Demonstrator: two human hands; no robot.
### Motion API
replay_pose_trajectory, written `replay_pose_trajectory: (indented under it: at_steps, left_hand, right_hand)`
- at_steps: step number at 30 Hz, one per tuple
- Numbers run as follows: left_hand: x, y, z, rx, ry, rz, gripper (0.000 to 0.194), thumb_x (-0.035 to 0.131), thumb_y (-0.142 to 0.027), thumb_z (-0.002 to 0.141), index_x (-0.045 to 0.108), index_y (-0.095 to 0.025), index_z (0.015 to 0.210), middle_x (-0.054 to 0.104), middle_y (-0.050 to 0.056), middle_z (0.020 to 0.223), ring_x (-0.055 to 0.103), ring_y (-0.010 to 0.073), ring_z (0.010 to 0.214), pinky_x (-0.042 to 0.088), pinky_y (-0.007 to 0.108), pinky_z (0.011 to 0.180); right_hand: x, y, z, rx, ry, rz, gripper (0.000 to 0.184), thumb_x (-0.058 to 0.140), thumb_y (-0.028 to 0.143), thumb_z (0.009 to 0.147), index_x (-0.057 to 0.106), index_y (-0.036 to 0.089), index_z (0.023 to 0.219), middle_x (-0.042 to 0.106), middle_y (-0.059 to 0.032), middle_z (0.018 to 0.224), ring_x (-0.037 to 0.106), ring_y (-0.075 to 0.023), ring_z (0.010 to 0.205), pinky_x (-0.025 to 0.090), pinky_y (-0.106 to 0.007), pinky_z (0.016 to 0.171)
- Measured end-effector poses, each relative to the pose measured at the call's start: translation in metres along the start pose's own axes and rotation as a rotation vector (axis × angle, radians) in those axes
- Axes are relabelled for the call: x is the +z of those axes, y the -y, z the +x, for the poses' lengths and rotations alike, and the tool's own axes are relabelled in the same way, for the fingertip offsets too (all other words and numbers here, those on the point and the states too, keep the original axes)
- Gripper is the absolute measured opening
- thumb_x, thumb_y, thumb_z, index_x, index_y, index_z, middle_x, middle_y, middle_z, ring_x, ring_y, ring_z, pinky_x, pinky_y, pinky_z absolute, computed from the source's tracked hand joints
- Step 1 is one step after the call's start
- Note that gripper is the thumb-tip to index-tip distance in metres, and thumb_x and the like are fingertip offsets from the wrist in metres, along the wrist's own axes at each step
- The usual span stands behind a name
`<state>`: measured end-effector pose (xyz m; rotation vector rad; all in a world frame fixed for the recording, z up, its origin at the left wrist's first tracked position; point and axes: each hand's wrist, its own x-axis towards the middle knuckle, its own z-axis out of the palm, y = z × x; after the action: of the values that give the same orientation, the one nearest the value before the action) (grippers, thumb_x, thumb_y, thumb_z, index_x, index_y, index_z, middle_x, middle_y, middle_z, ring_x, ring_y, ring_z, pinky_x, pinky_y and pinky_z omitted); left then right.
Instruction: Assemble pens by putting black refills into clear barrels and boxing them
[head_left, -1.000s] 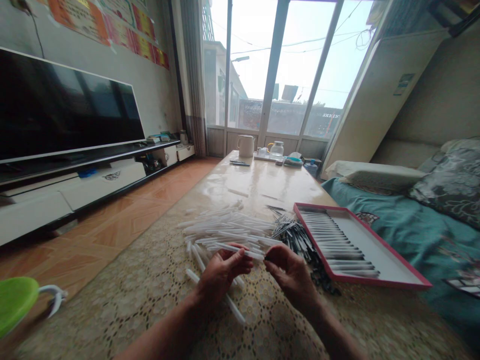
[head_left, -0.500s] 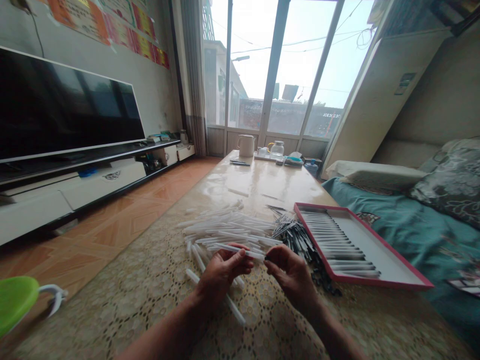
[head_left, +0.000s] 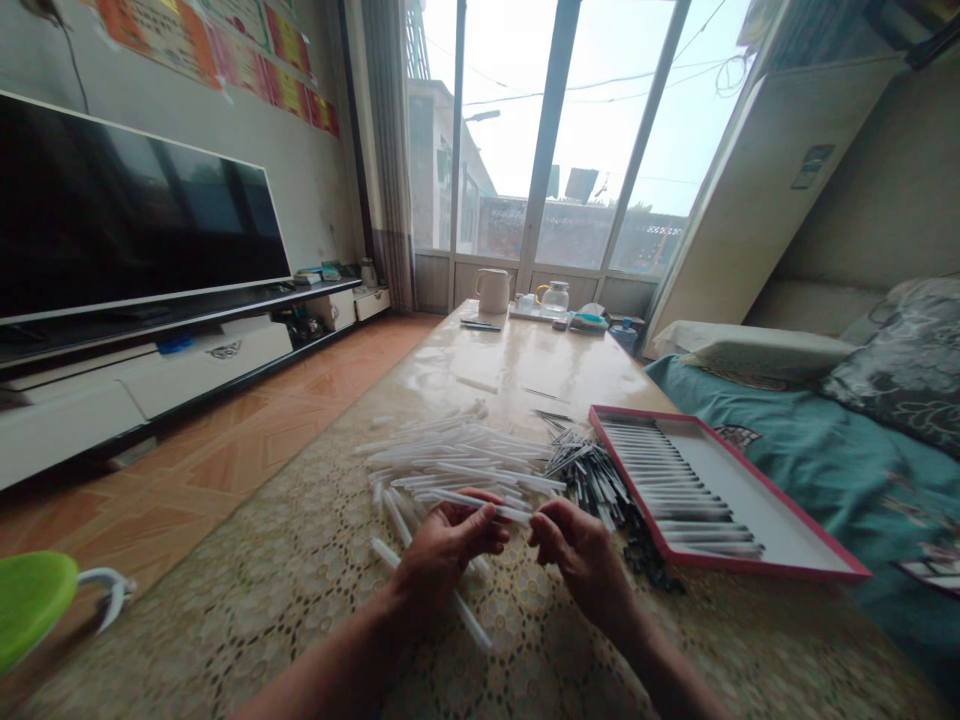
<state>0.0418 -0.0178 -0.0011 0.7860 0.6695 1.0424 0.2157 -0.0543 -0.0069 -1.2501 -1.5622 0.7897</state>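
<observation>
A white, see-through plastic tube (head_left: 514,513) is gripped between the thumb and fingers of my left hand (head_left: 448,545), its end pointing right. At that end, the thumb and fingertips of my right hand (head_left: 579,553) are pinched together; whatever sits between them is too small to make out. Behind both hands spreads a loose pile of similar white tubes (head_left: 457,452), with a few lying under my left hand. To the right lies a heap of thin dark rods with black ends (head_left: 592,470), close to my right hand.
A red-rimmed tray (head_left: 795,525) with a row of filled, dark-ended tubes (head_left: 679,490) stands on the right of the patterned table (head_left: 247,620). Far back are a beige jug (head_left: 493,292) and a glass pot (head_left: 555,297). A green stool (head_left: 34,605) is at the left.
My right fingers have shifted slightly at the tube's end, and the dark bit seen at their tips earlier is now hidden. My left hand keeps its hold, nearly still.
</observation>
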Motion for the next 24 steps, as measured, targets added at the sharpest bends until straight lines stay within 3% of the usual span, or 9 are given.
replay_pose_trajectory:
  at_steps: [5,11,18,24]
  left_hand:
    - [0.0004,-0.0004,-0.0006,-0.015,-0.002,0.022,0.024,0.079,-0.025,0.063,0.068,-0.011,0.079,0.069,0.006,0.06,0.065,0.0147,0.055,0.05,0.022,0.053]
    - [0.0005,0.0,-0.0004,-0.002,-0.019,0.005,0.024,0.08,-0.024,0.061,0.068,-0.012,0.078,0.07,0.006,0.067,0.064,0.0138,0.055,0.049,0.022,0.051]
    - [-0.0034,0.0025,0.003,-0.017,0.015,0.037,0.03,0.08,-0.031,0.06,0.067,-0.012,0.08,0.068,0.004,0.06,0.063,0.0137,0.054,0.048,0.022,0.051]
    - [-0.0045,0.0046,0.0031,-0.004,0.0,0.027,0.031,0.08,-0.032,0.061,0.067,-0.012,0.08,0.069,0.004,0.067,0.063,0.013,0.056,0.047,0.022,0.051]
  right_hand:
    - [-0.0006,-0.0022,-0.0002,0.0,0.023,-0.015,0.04,0.037,0.045,0.093,0.054,0.017,0.069,0.057,0.0001,0.059,0.053,-0.0099,0.049,0.04,-0.021,0.048]
    - [-0.0014,0.0005,-0.0007,-0.013,0.065,-0.047,0.021,0.048,0.04,0.089,0.05,0.019,0.09,0.061,0.0005,0.069,0.056,-0.0104,0.053,0.042,-0.021,0.05]
    - [0.0005,-0.0082,-0.0014,-0.004,0.117,-0.035,0.04,0.033,0.045,0.094,0.05,0.018,0.07,0.059,-0.0004,0.06,0.053,-0.009,0.047,0.04,-0.02,0.046]
    - [0.0001,-0.0049,-0.0028,0.019,0.12,-0.037,0.026,0.042,0.045,0.091,0.047,0.02,0.089,0.061,0.0016,0.062,0.053,-0.0094,0.046,0.04,-0.019,0.045]
